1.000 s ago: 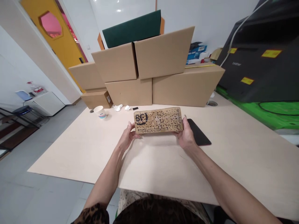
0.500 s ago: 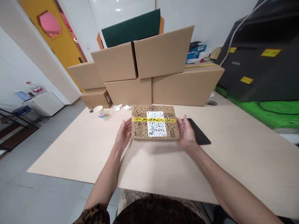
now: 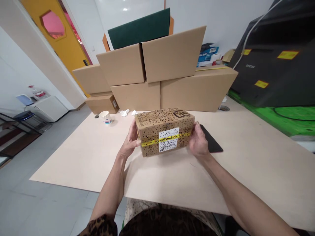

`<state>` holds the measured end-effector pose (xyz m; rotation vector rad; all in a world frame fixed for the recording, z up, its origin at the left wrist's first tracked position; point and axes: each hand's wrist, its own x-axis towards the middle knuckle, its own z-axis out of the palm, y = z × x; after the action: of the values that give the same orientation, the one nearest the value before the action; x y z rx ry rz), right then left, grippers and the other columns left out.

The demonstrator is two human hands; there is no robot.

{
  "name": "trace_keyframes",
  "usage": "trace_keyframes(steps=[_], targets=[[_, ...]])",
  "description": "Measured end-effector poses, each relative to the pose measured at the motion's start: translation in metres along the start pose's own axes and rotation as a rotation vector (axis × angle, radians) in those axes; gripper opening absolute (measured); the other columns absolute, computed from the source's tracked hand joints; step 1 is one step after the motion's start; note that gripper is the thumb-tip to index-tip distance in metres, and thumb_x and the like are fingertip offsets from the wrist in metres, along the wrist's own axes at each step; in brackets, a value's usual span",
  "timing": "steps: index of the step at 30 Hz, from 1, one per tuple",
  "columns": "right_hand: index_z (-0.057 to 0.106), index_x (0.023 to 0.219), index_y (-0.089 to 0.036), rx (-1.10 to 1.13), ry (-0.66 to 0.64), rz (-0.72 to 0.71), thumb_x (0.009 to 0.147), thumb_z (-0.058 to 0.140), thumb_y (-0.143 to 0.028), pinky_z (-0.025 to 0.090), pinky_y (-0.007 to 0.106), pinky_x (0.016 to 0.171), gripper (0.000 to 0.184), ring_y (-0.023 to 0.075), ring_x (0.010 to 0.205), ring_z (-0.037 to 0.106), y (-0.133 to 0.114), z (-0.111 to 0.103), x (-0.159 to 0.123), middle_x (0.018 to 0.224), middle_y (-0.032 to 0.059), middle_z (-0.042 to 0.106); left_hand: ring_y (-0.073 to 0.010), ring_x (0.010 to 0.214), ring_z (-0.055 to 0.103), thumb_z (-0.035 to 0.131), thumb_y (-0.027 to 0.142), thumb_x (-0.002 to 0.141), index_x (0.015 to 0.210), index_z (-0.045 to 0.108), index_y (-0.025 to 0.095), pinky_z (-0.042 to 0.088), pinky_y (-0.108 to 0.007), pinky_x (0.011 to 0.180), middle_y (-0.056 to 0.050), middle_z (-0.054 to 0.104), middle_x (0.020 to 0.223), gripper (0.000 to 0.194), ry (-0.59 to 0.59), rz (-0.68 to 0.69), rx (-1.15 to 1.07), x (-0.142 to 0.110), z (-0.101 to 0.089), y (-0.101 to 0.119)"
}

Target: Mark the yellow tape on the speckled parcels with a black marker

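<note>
Between my two hands is a brown cardboard parcel [image 3: 150,131] with black speckles, a yellow tape band and a white label. It is tilted, showing its top with a black printed logo and the labelled side. My left hand [image 3: 130,140] grips its left end, thumb on the near edge. At the right end, my right hand [image 3: 198,140] holds the other side, its fingers partly behind the box. The parcel appears raised off the table [image 3: 157,183]; its far bottom edge is hidden.
A black flat tablet-like item [image 3: 212,140] lies right of my right hand. A paper cup [image 3: 105,117] and crumpled white tissues [image 3: 124,112] sit at the back left. Large cartons [image 3: 135,97] are stacked behind, with a dark green box [image 3: 140,29] on top.
The parcel has been turned in my hands, so its logo-printed face now shows on top and the label faces nearer me. My left thumb has come onto its front edge.
</note>
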<state>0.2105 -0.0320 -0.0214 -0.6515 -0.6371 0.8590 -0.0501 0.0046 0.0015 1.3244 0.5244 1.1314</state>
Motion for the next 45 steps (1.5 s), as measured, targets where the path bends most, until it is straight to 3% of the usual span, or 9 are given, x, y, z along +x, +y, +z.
trace_keyframes(steps=[8,12,15,20,27,30,39,43,45], targets=[[0.071,0.088,-0.026,0.038,0.122,0.025,0.082,0.067,-0.062,0.054,0.038,0.096,0.038,0.0233,0.108,0.07,0.008,-0.014,0.014,0.094,0.0013,0.078,-0.0333,0.159,0.016,0.089,0.027,0.064,0.144,0.057,0.036,0.016,-0.047,0.127,-0.002,0.04,0.165,0.087,-0.053,-0.166,0.048,0.003,-0.009,-0.01],[0.068,0.077,-0.025,0.048,0.184,0.094,0.08,0.068,-0.066,0.057,0.037,0.082,0.041,0.0219,0.083,0.073,0.013,-0.024,0.019,0.076,-0.0007,0.075,-0.0333,0.156,0.025,0.077,0.055,0.077,0.134,0.067,0.031,0.02,-0.049,0.126,-0.003,0.049,0.159,0.062,0.046,-0.201,-0.093,0.007,-0.006,-0.015],[0.066,0.072,-0.025,0.03,0.206,0.157,0.077,0.072,-0.065,0.056,0.035,0.072,0.041,0.0199,0.069,0.07,0.015,-0.025,0.017,0.066,-0.0024,0.071,-0.0345,0.152,0.035,0.058,0.078,0.082,0.13,0.068,0.03,0.03,-0.051,0.12,-0.007,0.058,0.15,0.068,0.108,-0.3,-0.107,0.006,-0.009,-0.017],[0.068,0.076,-0.025,-0.01,0.168,0.125,0.074,0.075,-0.064,0.055,0.035,0.073,0.04,0.0209,0.073,0.072,0.014,-0.018,0.011,0.07,-0.0026,0.073,-0.0407,0.141,0.048,0.065,0.077,0.077,0.125,0.07,0.03,0.043,-0.054,0.108,-0.013,0.067,0.138,0.067,0.052,-0.495,0.067,0.001,-0.021,-0.008],[0.068,0.069,-0.024,0.027,0.165,0.068,0.082,0.063,-0.065,0.057,0.039,0.082,0.043,0.0218,0.079,0.073,-0.003,-0.02,0.012,0.076,0.003,0.075,-0.035,0.151,0.037,0.078,0.065,0.074,0.13,0.069,0.026,0.031,-0.046,0.122,-0.01,0.055,0.153,0.069,0.117,-0.053,0.009,-0.001,0.004,-0.004],[0.065,0.062,-0.025,0.033,0.178,0.114,0.081,0.063,-0.063,0.058,0.039,0.078,0.042,0.0214,0.072,0.072,-0.007,-0.024,0.015,0.072,0.0037,0.073,-0.033,0.155,0.029,0.065,0.074,0.08,0.116,0.076,0.025,0.03,-0.044,0.124,-0.007,0.051,0.157,0.062,0.181,0.066,-0.016,-0.001,0.02,-0.008],[0.064,0.064,-0.023,-0.051,0.221,0.312,0.067,0.082,-0.044,0.057,0.034,0.065,0.027,0.0203,0.063,0.068,0.009,-0.027,0.015,0.06,-0.0027,0.066,-0.0316,0.103,0.071,0.077,0.057,0.075,0.123,0.067,0.015,0.052,-0.044,0.093,-0.009,0.078,0.099,0.065,0.456,-0.278,-0.135,0.006,0.021,-0.017],[0.073,0.079,-0.024,-0.079,0.116,0.256,0.065,0.083,-0.045,0.057,0.033,0.072,0.027,0.0218,0.082,0.072,0.009,-0.023,0.005,0.081,-0.0016,0.075,-0.0315,0.106,0.07,0.074,0.053,0.077,0.118,0.066,0.019,0.053,-0.045,0.094,-0.007,0.076,0.1,0.054,0.434,-0.43,-0.282,0.005,0.022,-0.017],[0.074,0.083,-0.027,-0.069,0.101,0.217,0.069,0.08,-0.048,0.057,0.034,0.083,0.026,0.0233,0.098,0.071,0.004,-0.019,-0.001,0.091,-0.0014,0.076,-0.0311,0.116,0.066,0.076,0.044,0.074,0.119,0.066,0.022,0.05,-0.045,0.101,-0.006,0.074,0.11,0.051,0.458,-0.369,-0.265,0.004,0.022,-0.015]])
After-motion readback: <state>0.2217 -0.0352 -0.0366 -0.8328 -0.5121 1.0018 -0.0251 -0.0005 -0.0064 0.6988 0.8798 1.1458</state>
